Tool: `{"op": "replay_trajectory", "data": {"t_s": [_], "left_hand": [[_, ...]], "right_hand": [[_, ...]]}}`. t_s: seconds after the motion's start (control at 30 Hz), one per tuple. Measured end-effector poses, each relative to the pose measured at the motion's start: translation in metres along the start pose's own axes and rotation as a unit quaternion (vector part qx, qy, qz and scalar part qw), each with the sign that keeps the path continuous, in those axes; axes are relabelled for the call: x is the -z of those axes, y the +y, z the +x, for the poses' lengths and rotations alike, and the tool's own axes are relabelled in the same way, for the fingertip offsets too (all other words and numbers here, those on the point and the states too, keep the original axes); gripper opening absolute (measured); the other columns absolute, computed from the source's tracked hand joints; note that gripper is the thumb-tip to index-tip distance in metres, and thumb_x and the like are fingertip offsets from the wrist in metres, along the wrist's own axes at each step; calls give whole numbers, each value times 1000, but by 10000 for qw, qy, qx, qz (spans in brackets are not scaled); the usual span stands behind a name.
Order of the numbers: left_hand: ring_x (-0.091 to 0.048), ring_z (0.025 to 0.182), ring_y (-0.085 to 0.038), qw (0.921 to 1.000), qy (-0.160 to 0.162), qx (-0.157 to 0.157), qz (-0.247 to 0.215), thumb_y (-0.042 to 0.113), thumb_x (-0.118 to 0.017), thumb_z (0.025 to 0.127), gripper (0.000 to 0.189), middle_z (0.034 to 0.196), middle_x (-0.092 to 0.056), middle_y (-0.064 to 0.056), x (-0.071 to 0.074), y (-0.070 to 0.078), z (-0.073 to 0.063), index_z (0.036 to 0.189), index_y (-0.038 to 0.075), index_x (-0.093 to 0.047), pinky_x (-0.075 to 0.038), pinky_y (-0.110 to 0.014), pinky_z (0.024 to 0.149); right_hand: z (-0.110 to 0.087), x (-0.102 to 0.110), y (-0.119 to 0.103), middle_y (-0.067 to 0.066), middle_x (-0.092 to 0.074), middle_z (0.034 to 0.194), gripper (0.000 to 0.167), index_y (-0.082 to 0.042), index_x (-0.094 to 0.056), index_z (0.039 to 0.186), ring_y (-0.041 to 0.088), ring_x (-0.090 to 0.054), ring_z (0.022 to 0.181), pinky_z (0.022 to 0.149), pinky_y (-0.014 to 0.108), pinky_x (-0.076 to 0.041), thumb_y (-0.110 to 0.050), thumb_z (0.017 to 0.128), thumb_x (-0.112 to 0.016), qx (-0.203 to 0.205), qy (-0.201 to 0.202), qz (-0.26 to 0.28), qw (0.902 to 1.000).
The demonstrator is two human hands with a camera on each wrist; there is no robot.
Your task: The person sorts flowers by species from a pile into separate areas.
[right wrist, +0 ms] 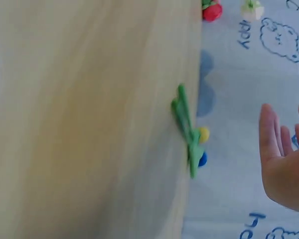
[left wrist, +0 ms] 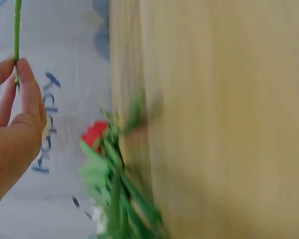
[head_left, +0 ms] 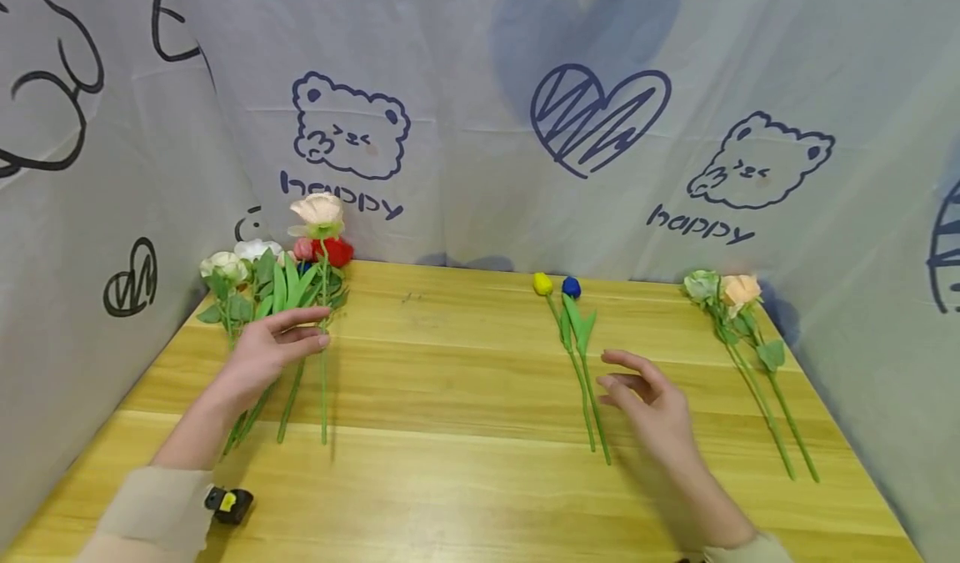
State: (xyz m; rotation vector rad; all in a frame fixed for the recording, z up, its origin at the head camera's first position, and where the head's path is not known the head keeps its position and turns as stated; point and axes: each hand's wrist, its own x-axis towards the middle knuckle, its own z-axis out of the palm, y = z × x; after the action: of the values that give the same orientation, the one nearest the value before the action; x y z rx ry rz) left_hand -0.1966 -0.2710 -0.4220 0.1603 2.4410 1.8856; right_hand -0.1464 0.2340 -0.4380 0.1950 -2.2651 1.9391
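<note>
My left hand pinches the green stem of a cream-pink rose between thumb and fingertips, and the flower stands upright above the hand. In the left wrist view the stem runs up from the fingertips. Behind that hand lies a bunch of flowers with a red bloom, a white bloom and a pale green rose. My right hand hovers with loosely bent fingers and holds nothing. Just left of it, a yellow tulip and a blue tulip lie side by side on the table.
On the right of the wooden table lie a light green rose and a peach rose. Curtains with drawn bears and hearts close off the back and sides. A small black object is by the left sleeve.
</note>
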Motion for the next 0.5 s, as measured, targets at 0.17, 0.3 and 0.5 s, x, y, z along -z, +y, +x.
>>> {"op": "replay_trajectory", "data": {"t_s": [0.17,0.3,0.5], "left_hand": [[-65,109,-2,9964,274,-296,-741,13,-75,98,50,127,-65,17,-35,12,11,144,3,-60,-56,-19,92],[-65,107,-4,9929,366,-388,-1064,7,-74,97,52,126,-65,13,-66,22,22,145,-4,-56,-56,-21,93],[-65,106,-8,9864,280,-657,-1480,-2,-73,94,51,129,-65,2,-109,32,35,142,-7,-58,-58,-25,92]], "right_hand": [[6,-23,-9,10,-71,120,33,6,-65,131,16,-73,95,81,37,-63,-2,100,-69,417,222,467,9978],[9,-44,-16,9,-74,105,30,9,-66,128,17,-73,91,78,37,-64,2,99,-68,590,208,812,9947],[9,-71,-21,9,-70,118,31,8,-65,129,19,-72,98,81,39,-64,3,99,-68,529,-136,1200,9913]]}}
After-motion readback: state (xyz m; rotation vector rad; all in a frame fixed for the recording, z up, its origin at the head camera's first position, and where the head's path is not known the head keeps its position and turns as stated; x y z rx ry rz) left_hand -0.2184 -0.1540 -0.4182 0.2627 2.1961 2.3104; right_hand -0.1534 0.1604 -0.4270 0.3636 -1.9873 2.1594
